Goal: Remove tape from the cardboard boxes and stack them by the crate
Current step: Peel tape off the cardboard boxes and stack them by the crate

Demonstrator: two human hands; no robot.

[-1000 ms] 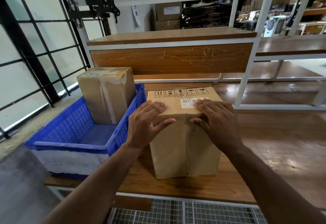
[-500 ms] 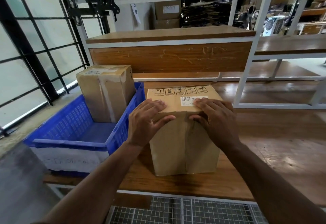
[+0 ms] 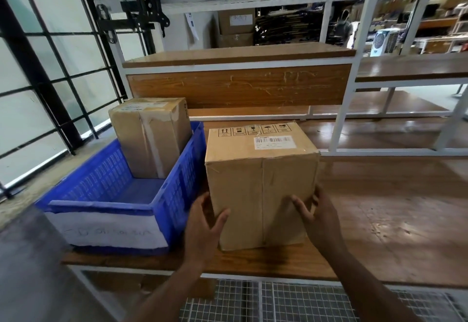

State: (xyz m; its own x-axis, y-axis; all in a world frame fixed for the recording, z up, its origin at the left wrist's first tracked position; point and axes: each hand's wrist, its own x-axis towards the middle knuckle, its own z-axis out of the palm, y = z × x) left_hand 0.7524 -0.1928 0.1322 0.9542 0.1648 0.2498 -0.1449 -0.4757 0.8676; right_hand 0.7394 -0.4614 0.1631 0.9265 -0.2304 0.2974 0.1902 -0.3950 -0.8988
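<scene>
A tall cardboard box (image 3: 260, 184) with a barcode label and handling symbols on top stands on the wooden table, right beside the blue crate (image 3: 106, 210). My left hand (image 3: 205, 230) clasps its lower left edge, thumb on the front face. My right hand (image 3: 319, 220) clasps its lower right edge, fingers on the front face. A taped seam runs down the front of the box. A second taped cardboard box (image 3: 152, 136) stands upright in the far end of the crate.
The wooden table (image 3: 392, 220) stretches to the right. A wooden shelf unit (image 3: 238, 86) in a white metal frame stands behind. A black-barred window wall is on the left. A wire mesh shelf (image 3: 253, 301) lies below the table edge.
Both hands have slid from the box's top front edge down to its lower sides. The box stands in the same place.
</scene>
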